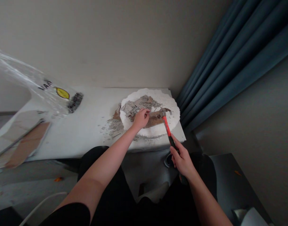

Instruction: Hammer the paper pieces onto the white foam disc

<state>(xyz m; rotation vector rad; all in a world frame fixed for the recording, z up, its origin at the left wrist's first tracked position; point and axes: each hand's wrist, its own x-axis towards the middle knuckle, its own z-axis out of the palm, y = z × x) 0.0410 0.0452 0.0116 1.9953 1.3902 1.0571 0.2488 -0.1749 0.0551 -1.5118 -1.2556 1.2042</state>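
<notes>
My right hand (181, 157) is wrapped round the dark grip of a claw hammer (166, 124) with a red handle section. Its metal head rests on or just over a brown board (154, 120), near the board's right end; contact cannot be told. Over the board's left end is my left hand (141, 118), fingers curled in a pinch; whatever is between them is too small to name. Beneath the board lies a white round mat (172, 108) with an uneven edge. Grey crumbled pieces (141, 103) are heaped on its far left part.
A white table (87, 125) carries the mat, with grey debris (114, 125) scattered left of it. Clear printed plastic wrap (56, 91) and a brown flat piece (28, 144) are at the left. Blue curtains (216, 62) hang at the right, beside a dark surface (238, 179).
</notes>
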